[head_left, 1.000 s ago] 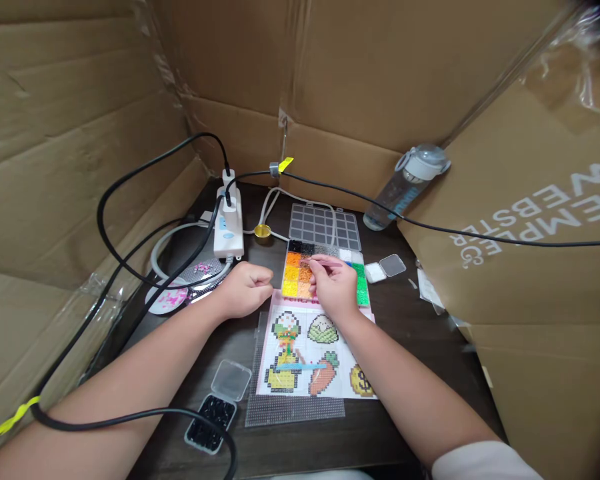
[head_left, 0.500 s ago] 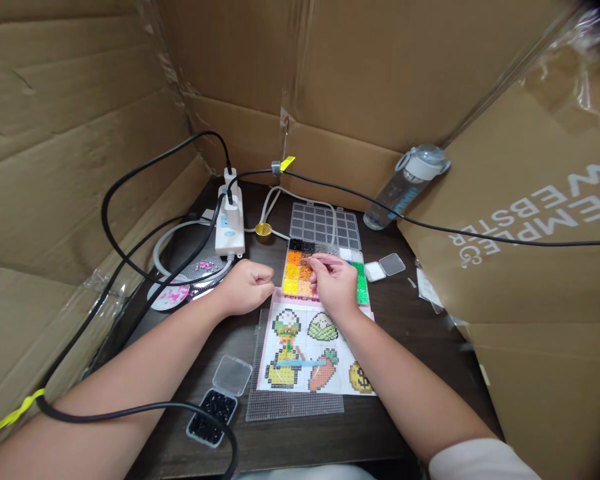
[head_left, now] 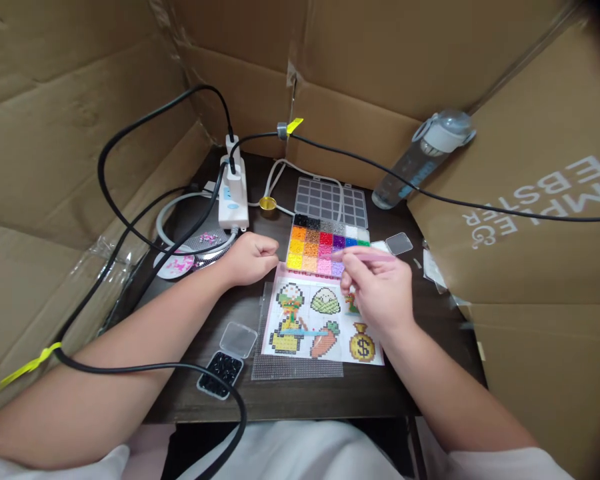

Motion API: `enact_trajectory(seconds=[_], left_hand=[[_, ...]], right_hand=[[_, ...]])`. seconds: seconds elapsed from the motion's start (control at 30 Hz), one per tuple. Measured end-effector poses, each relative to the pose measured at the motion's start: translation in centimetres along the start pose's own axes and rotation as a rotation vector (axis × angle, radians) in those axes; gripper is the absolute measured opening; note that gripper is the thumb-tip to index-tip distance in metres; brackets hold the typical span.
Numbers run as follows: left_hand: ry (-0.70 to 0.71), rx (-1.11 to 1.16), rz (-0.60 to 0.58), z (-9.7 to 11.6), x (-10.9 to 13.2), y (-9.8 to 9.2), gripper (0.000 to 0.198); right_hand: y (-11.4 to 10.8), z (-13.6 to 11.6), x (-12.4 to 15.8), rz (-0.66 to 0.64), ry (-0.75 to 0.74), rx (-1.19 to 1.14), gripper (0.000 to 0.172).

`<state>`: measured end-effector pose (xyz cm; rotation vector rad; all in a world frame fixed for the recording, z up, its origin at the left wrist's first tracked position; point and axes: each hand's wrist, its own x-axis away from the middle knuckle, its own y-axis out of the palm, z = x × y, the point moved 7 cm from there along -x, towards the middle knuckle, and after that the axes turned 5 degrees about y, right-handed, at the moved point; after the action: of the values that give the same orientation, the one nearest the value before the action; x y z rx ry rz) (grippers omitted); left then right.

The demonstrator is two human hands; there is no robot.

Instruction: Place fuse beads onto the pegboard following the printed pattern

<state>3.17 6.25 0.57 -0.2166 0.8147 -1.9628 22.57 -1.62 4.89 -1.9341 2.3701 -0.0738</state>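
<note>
My right hand (head_left: 380,287) pinches pink tweezers (head_left: 367,254), whose tip points left over the pink and purple compartments of the bead box (head_left: 306,252). The box is sorted by colour, and my hand hides its front right corner. Below it lies a pattern sheet (head_left: 304,333) with pixel pictures, among them a carrot and a money bag. Beads and a blue stick rest on the sheet, which lies over a clear pegboard (head_left: 300,369). My left hand (head_left: 254,259) is a closed fist beside the box's left edge, with nothing seen in it.
A small open case of black beads (head_left: 221,375) stands front left. Behind the fist are a power strip (head_left: 233,200), a gold cup (head_left: 267,205) and pink beads on a white disc (head_left: 176,265). A bottle (head_left: 420,160) leans at the right. Black cable (head_left: 180,366) crosses my left arm.
My right hand has moved right and toward me with the tweezers, off the orange and brown compartments, uncovering red and purple ones. The view has tilted down; my left fist stays by the box.
</note>
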Motion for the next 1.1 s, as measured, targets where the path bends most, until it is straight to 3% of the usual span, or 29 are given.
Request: enact_trajectory(seconds=[0.13, 0.23, 0.7, 1.1], left_hand=[[0.004, -0.013, 0.0, -0.2, 0.0, 0.1, 0.029], [-0.006, -0.014, -0.005, -0.3, 0.0, 0.2, 0.03], [-0.011, 0.001, 0.001, 0.0, 0.0, 0.2, 0.032], [-0.029, 0.01, 0.004, -0.2, 0.1, 0.2, 0.031]], right_hand=[[0.4, 3.3, 2.2, -0.065, 0.14, 0.059, 0.015], [0.8, 4.5, 2.8, -0.084, 0.161, 0.058, 0.014], [2.1, 6.2, 3.0, -0.169, 0.256, 0.026, 0.014], [2.1, 6.2, 3.0, -0.201, 0.239, 0.032, 0.014]])
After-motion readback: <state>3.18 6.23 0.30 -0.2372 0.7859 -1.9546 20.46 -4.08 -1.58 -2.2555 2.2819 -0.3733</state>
